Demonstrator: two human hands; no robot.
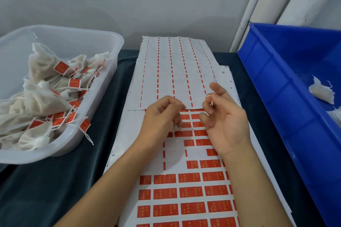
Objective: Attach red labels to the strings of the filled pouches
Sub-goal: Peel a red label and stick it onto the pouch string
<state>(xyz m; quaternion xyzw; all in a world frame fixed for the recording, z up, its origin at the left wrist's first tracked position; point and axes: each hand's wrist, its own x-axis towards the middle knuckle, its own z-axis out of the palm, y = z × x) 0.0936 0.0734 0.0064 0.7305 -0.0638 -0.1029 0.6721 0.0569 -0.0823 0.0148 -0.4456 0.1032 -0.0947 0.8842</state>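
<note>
white string (200, 98) stretched left-right (thin), pinched by left hand (162, 116), right hand (224, 118)

My surface (46, 180) wears dark cloth, matt and velvety. On it lie smooth paper sheets (173, 68) — the red labels (190, 191) shine slightly glossy. The left tub (110, 46) is translucent, frosted plastic; its pouches (42, 64) are thin, gauzy white fabric. The blue crate (276, 83) is hard plastic — faintly shiny.

Soft, even light, faint shadows beneath both forearms, mild glare on the label sheet (184, 195), wide-angle bending at edges.
</note>
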